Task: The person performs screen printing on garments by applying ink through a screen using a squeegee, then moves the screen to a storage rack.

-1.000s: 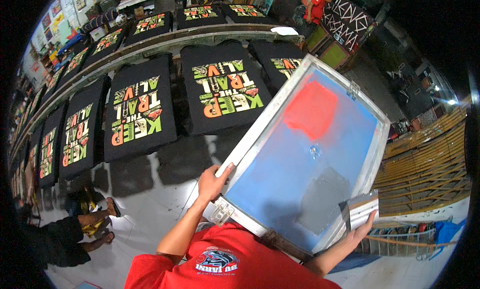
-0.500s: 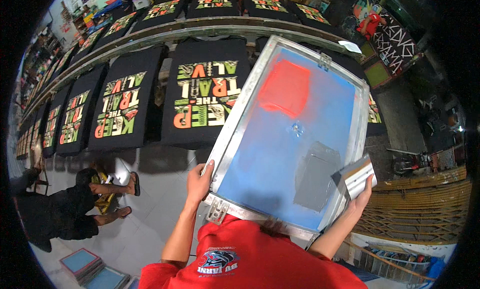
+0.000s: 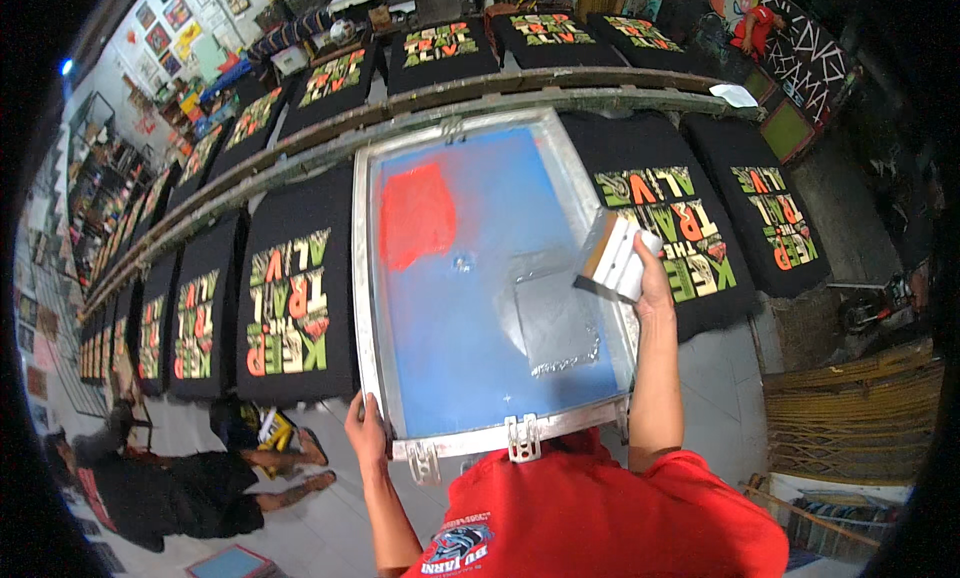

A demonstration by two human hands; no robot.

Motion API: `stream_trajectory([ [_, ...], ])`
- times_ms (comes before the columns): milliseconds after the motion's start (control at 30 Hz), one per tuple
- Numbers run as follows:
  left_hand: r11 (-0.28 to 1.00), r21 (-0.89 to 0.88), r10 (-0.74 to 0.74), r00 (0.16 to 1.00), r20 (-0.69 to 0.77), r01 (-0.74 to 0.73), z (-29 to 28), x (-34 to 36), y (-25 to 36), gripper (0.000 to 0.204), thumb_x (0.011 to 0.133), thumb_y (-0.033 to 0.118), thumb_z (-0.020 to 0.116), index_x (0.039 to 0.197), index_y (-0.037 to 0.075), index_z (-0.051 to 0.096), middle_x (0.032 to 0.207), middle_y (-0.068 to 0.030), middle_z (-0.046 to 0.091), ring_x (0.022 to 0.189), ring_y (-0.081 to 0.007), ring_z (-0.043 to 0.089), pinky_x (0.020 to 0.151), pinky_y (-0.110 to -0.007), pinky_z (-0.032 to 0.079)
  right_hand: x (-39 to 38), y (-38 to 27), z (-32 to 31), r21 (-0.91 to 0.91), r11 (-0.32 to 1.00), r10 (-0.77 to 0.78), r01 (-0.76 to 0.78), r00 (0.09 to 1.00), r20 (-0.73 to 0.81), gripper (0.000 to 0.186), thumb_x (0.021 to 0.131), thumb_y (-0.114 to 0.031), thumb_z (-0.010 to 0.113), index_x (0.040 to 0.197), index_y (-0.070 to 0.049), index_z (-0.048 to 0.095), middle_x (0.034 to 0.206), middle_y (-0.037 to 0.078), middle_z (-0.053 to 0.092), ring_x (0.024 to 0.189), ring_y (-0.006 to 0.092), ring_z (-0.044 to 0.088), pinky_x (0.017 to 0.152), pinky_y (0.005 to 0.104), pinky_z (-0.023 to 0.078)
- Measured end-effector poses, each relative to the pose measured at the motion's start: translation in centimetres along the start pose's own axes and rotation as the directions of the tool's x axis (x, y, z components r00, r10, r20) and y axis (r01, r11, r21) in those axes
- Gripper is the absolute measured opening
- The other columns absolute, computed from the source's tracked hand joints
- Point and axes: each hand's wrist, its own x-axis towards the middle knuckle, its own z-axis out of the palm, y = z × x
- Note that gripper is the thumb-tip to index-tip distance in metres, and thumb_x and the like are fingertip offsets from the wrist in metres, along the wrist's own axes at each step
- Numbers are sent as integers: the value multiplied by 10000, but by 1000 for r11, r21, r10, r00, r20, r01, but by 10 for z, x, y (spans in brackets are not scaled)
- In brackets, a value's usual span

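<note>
Shirt rows [image 3: 290, 288] — screen [image 3: 460, 348] straighter than before, squeegee [image 3: 612, 256] in right hand [image 3: 653, 283].

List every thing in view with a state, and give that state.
Left hand: gripping the screen's near left edge
Right hand: closed around the squeegee
Squeegee: held tilted
Blue screen: framed, smeared with colour
Red patch: spread unevenly
Grey patch: rough-edged
Black cloths: laid out in rows, printed
</note>
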Motion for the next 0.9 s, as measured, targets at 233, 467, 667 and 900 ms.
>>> stream_trajectory([
  [233, 997, -27, -73, 997, 13, 74, 2, 38, 23, 364, 1006, 246, 628, 1239, -32, 662, 638, 81, 444, 529, -23, 349, 464, -240, 254, 22, 14, 44, -62, 996, 58, -65, 991, -119, 497, 910, -345, 717, 1244, 12, 628, 1137, 108, 702, 992, 208, 681, 885, 341, 508],
  [467, 997, 65, -41, 993, 107, 35, 9, 69, 22, 375, 1020, 238, 604, 1252, -54, 653, 763, 46, 580, 586, -12, 379, 499, -224, 266, 30, 15, 45, -46, 997, 48, -56, 986, -158, 478, 921, -338, 709, 1241, 7, 623, 1129, 100, 703, 970, 196, 696, 861, 333, 534],
  [667, 990, -9, -136, 968, 210, 141, 15, 68, 12, 423, 1032, 262, 586, 1295, -68, 616, 813, 16, 623, 622, -14, 420, 525, -219, 312, 27, 18, 50, -241, 970, -44, -29, 955, -293, 514, 887, -363, 746, 1223, 8, 629, 1100, 100, 703, 967, 188, 686, 841, 331, 531],
  [900, 996, -66, -39, 971, 237, 56, 19, 80, -11, 477, 1049, 249, 556, 1381, -92, 520, 1111, -96, 675, 929, -140, 573, 837, -276, 469, -32, 29, 96, -527, 849, -128, -20, 962, -242, 413, 773, -175, 838, 1119, 6, 702, 1031, 92, 737, 909, 177, 701, 822, 318, 545],
])
